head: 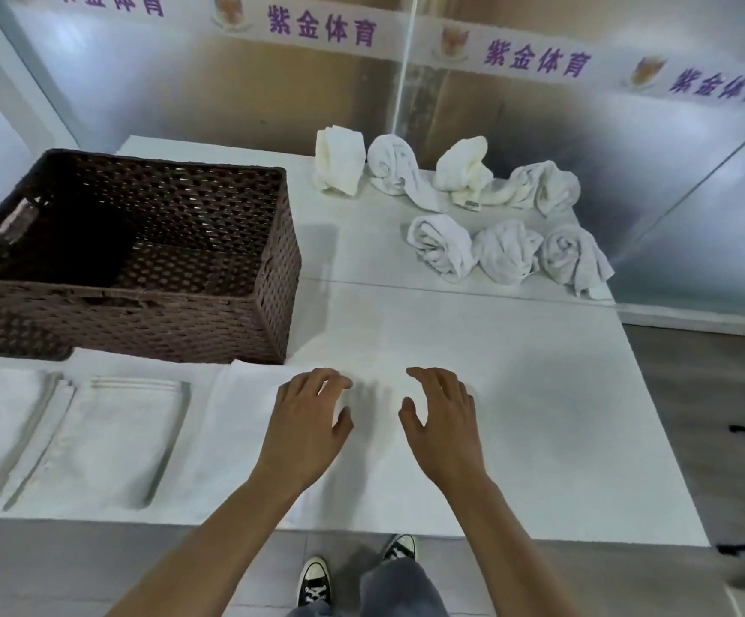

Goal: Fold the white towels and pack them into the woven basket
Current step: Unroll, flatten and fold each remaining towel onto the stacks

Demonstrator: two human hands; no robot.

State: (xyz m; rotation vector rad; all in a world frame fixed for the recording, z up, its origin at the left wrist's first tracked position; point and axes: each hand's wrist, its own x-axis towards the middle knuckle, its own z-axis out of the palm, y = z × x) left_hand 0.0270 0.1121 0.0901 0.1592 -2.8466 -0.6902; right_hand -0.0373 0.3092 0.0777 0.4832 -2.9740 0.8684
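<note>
A dark brown woven basket (192, 305) stands on the left of the white table, and nothing shows inside it. A white towel (237, 438) lies spread flat at the table's near edge. My left hand (308, 420) rests on it with fingers apart. My right hand (444, 420) hovers or rests just to the right, fingers spread, holding nothing. Two folded white towels (108, 438) lie side by side at the near left, in front of the basket. Several rolled white towels (495, 251) sit in two rows at the far right.
The white table (562, 394) ends at its right edge near a grey floor (718, 394). A frosted glass wall with purple lettering (535, 60) stands behind the table. My sneakers (315, 581) show below the near edge.
</note>
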